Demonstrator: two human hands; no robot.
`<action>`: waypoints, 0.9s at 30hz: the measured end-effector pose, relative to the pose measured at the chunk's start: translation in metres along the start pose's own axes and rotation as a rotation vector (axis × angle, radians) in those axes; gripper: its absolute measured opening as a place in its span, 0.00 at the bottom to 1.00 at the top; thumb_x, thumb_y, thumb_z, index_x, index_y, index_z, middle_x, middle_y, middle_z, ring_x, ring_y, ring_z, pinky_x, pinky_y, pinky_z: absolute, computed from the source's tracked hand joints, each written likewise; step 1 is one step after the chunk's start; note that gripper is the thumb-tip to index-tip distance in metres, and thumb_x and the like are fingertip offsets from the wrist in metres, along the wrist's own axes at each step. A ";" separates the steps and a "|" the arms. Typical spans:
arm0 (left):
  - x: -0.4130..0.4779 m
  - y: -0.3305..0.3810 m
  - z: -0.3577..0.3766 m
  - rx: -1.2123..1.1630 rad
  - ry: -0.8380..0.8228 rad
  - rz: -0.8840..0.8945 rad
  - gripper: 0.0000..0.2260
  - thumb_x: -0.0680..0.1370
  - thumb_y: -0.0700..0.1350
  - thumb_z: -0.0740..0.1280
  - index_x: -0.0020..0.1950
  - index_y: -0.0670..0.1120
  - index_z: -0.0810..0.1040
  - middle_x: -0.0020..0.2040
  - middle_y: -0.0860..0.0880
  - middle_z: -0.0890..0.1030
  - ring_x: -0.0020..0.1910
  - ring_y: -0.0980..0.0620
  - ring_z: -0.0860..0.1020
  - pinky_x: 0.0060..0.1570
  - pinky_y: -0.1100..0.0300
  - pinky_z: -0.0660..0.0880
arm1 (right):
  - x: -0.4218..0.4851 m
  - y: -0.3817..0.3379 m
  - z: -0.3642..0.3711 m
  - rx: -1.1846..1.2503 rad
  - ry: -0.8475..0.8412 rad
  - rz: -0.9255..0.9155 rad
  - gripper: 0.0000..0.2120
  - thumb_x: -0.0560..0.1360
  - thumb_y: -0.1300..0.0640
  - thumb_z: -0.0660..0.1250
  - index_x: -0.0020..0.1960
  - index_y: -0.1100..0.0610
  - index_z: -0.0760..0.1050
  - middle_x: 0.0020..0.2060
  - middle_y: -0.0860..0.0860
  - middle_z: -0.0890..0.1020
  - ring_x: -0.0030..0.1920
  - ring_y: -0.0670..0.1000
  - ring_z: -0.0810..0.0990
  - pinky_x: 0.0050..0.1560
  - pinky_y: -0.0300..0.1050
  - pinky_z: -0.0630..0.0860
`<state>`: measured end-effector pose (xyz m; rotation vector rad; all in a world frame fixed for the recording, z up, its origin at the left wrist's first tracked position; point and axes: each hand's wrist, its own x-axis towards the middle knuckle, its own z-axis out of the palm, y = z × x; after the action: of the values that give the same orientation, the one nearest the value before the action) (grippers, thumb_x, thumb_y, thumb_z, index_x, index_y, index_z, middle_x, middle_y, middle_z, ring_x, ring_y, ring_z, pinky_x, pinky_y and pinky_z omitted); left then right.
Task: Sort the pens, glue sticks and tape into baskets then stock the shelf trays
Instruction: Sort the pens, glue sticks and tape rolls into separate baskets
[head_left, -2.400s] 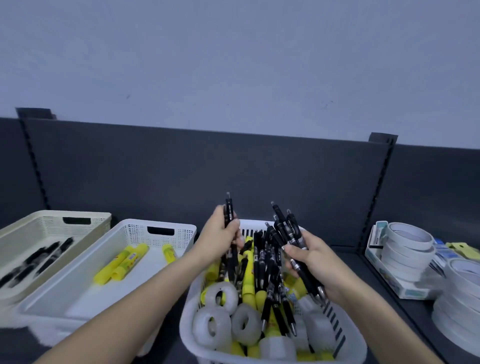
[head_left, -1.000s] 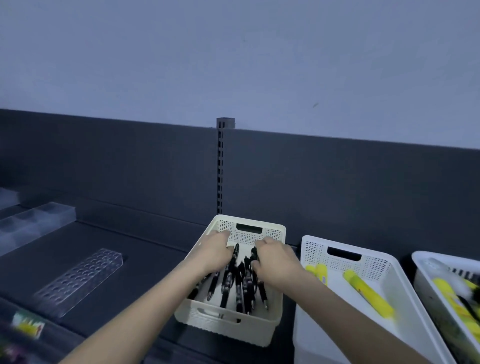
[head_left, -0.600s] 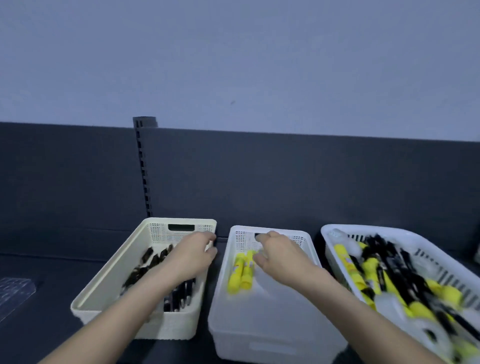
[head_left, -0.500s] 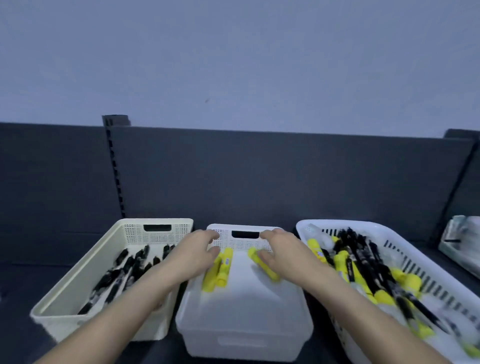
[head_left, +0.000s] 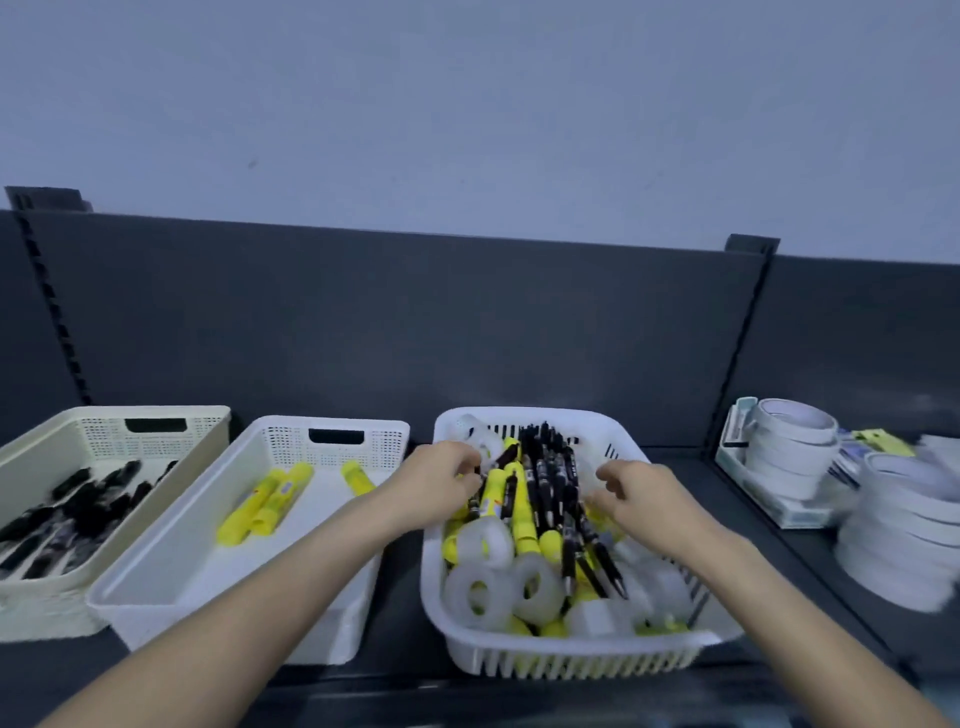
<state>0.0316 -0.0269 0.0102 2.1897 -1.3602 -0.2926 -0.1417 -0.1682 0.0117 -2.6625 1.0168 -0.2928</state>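
Gone from the glue basket (head_left: 208, 571) since half a second ago; reaching now into the mixed basket (head_left: 571, 660) with left hand (head_left: 436, 480) and right hand (head_left: 639, 493). Swung right with the camera too, bringing tape stacks (head_left: 789, 452) into sight beyond the right fingers.

Left fingers curled down among pens (head_left: 550, 478) at the far-left corner; cannot tell whether gripping anything. Right fingers loosely bent just above the pens, holding nothing.

Between the two sets of fingertips: black pens in a bundle, long axes running near to far, tips toward the near rim. Just right of the left fingers, yellow glue sticks (head_left: 522, 514) lying the same way. Nearer than both sets of fingers, clear tape rolls (head_left: 483, 592) on edge, holes facing the camera.

Left of the left fingers, three more glue sticks in the glue basket, roughly near to far; further left, more pens in the cream basket (head_left: 47, 608).

Small labels on glue sticks and white print on pen barrels, too blurred to read.
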 end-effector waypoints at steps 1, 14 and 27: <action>0.004 0.005 0.005 0.001 -0.014 0.004 0.06 0.78 0.41 0.59 0.49 0.44 0.75 0.53 0.41 0.81 0.54 0.43 0.77 0.51 0.57 0.71 | 0.001 0.008 0.000 0.000 -0.011 0.019 0.18 0.78 0.51 0.60 0.59 0.64 0.75 0.52 0.58 0.81 0.53 0.56 0.78 0.49 0.46 0.73; 0.078 0.010 0.032 0.145 -0.122 -0.053 0.17 0.78 0.39 0.58 0.30 0.45 0.58 0.29 0.48 0.61 0.29 0.50 0.61 0.35 0.58 0.59 | 0.028 0.008 0.014 0.194 -0.235 0.138 0.10 0.75 0.62 0.58 0.35 0.57 0.63 0.32 0.50 0.69 0.36 0.53 0.70 0.30 0.42 0.63; 0.123 0.037 0.062 0.250 -0.207 -0.119 0.18 0.75 0.57 0.64 0.47 0.41 0.77 0.49 0.44 0.81 0.52 0.44 0.78 0.49 0.54 0.72 | 0.059 0.011 0.030 0.163 -0.006 0.164 0.06 0.77 0.66 0.53 0.43 0.58 0.61 0.31 0.50 0.66 0.29 0.47 0.65 0.25 0.40 0.60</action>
<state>0.0326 -0.1685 -0.0091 2.5114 -1.4438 -0.4234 -0.0963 -0.2106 -0.0149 -2.4171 1.1497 -0.3179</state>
